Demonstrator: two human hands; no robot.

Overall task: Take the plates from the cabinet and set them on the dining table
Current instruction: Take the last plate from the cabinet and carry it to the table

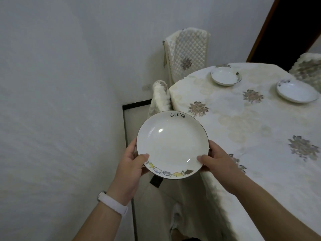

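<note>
I hold a white plate (172,143) level in front of me, just off the left edge of the dining table (243,136). It has "life" written on its far rim and small coloured drawings on its near rim. My left hand (133,166) grips its left rim and my right hand (218,164) grips its right rim, thumbs on top. Two more white plates lie on the flowered tablecloth: one (225,76) at the far side, another (297,91) at the far right. The cabinet is out of view.
A chair with a quilted cover (187,51) stands against the wall behind the table, and a covered chair back (159,98) is tucked at the table's left edge. Another chair (307,66) shows at the far right. A white wall fills the left.
</note>
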